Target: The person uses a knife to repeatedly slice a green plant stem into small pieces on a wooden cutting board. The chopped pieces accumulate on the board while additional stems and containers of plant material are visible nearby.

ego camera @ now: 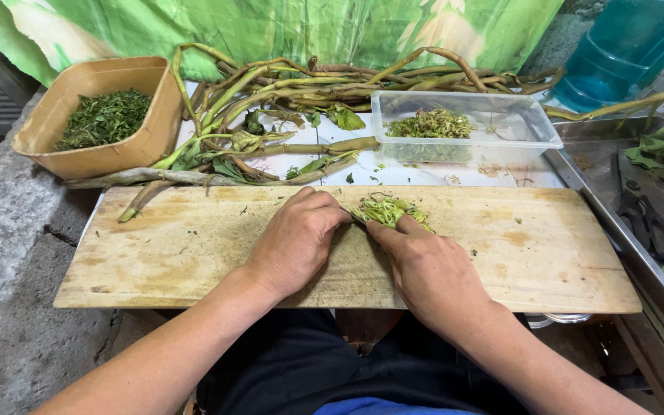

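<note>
Pale wood fills the middle of my view: a long cutting board (194, 246) lies across the counter, and both of my hands work at its far edge. My left hand (295, 242) is curled into a loose fist, knuckles up, its fingertips bent down just beside a small heap of shredded green stems (388, 210). My right hand (428, 269) comes in from the near right, its grip pressed together around something thin and dark at the heap's near left edge; it looks like a blade, but I cannot tell for sure. The heap sits on the board, touching the fingers of my right hand, between the two hands and slightly to the far right of them.

Beyond the board, a pile of long, bent green stalks (286, 100) stretches across the counter. Far left stands a tan square tub (151, 131) holding dark green chopped leaves. Far right of the stalks, a clear plastic box (516, 127) holds more light green shreds. At the right edge lies a metal tray (601, 207) with dark-handled scissors (647, 223) and a few leaves in it. A blue-green plastic container (624, 46) stands in the far right corner.
</note>
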